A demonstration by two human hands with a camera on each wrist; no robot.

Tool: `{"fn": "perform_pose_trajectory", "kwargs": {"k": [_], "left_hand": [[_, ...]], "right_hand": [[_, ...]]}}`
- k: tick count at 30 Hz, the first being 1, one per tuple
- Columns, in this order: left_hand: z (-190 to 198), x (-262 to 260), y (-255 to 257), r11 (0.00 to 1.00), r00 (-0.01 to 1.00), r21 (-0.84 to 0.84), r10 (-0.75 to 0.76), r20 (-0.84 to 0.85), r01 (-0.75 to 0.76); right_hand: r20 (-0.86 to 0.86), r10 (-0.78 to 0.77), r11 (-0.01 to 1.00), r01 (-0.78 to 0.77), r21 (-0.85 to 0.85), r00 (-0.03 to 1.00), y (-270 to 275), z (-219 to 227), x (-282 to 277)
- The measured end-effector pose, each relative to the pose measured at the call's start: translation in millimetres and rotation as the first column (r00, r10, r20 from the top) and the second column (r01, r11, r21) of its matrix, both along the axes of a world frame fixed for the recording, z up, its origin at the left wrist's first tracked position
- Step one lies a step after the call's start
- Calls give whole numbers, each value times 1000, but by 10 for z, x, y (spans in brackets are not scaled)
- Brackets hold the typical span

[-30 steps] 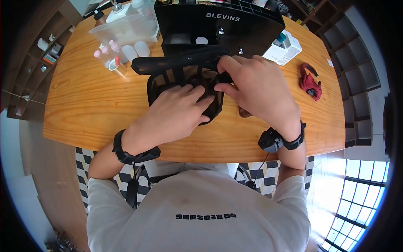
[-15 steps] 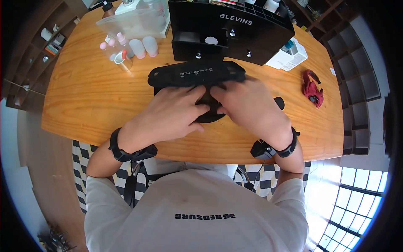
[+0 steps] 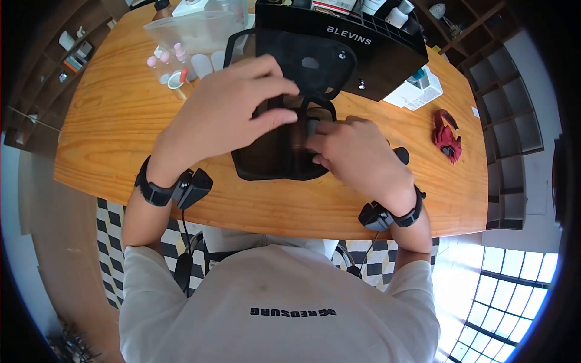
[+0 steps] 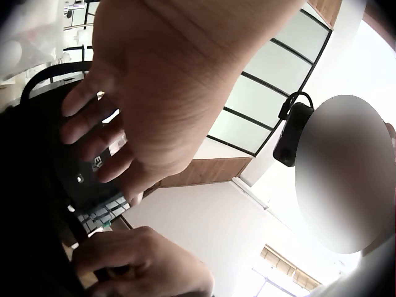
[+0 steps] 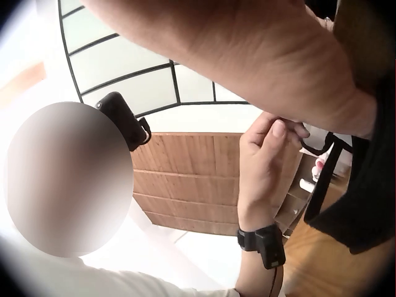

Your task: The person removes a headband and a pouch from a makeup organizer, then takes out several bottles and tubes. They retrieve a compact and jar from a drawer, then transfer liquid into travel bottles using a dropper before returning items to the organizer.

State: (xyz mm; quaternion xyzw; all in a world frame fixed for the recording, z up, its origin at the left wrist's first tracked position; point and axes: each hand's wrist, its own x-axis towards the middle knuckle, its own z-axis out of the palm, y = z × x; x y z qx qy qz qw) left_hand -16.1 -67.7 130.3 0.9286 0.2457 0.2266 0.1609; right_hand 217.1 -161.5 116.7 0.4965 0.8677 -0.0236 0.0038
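One black, rounded mesh pouch (image 3: 266, 162), its sheer lid (image 3: 287, 51) raised, sits on the grained wooden table (image 3: 121, 142), the loosely spread left hand (image 3: 221, 109) above it, apart from the right hand (image 3: 363, 158), whose bent fingers' hold is unclear.

Bag (image 3: 257, 163) on a table (image 3: 115, 133), before a cabinet (image 3: 387, 75); bottles (image 3: 183, 55) left of the cabinet, a box (image 3: 423, 92) to its right.
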Motion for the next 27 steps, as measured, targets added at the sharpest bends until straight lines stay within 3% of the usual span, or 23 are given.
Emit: {"fn": "perform_pose_trajectory", "kwargs": {"k": [2, 3, 5, 6, 8, 10, 15, 18, 20, 22, 24, 25, 27], "left_hand": [[-133, 16, 117, 992, 961, 124, 2, 278, -38], [-192, -2, 175, 983, 940, 161, 29, 340, -88], [-354, -44, 253, 974, 914, 148, 104, 392, -174], [-434, -66, 285, 958, 882, 133, 174, 437, -255], [-546, -97, 336, 961, 877, 65, 215, 430, -268], [-629, -92, 377, 968, 818, -156, 250, 517, -197], [-920, -91, 443, 959, 740, -278, 224, 634, -52], [-1001, -77, 395, 950, 696, -312, 236, 678, -19], [-1065, -39, 362, 944, 681, -330, 244, 690, -5], [-1150, 23, 339, 903, 548, -430, 351, 759, 17], [-1181, 67, 303, 868, 495, -486, 381, 781, 100], [-1185, 87, 287, 828, 441, -534, 420, 793, 172], [-1166, 130, 251, 804, 427, -572, 465, 775, 162]], "right_hand": [[-195, -28, 996, 43, 75, 980, -6, 169, -7], [-192, -28, 997, 43, 72, 981, 7, 221, -9], [-569, 5, 952, 171, 255, 822, 53, 295, -5], [-566, 1, 951, 174, 255, 825, 65, 290, -20], [-636, 45, 925, 208, 318, 770, 93, 245, -84], [-610, 22, 944, 183, 273, 792, 147, 98, -121], [-507, -78, 978, 166, 131, 858, 233, -144, -158], [-472, -45, 971, 150, 187, 881, 242, -197, -85], [-428, 64, 942, 87, 324, 902, 227, -104, -45], [-399, 52, 931, 99, 350, 916, 202, 116, 121], [-366, 36, 920, 113, 376, 930, 102, 296, 352], [-360, -61, 941, 173, 290, 931, 32, 362, 474], [-272, -205, 963, 244, 118, 940, -113, 417, 729]]}}
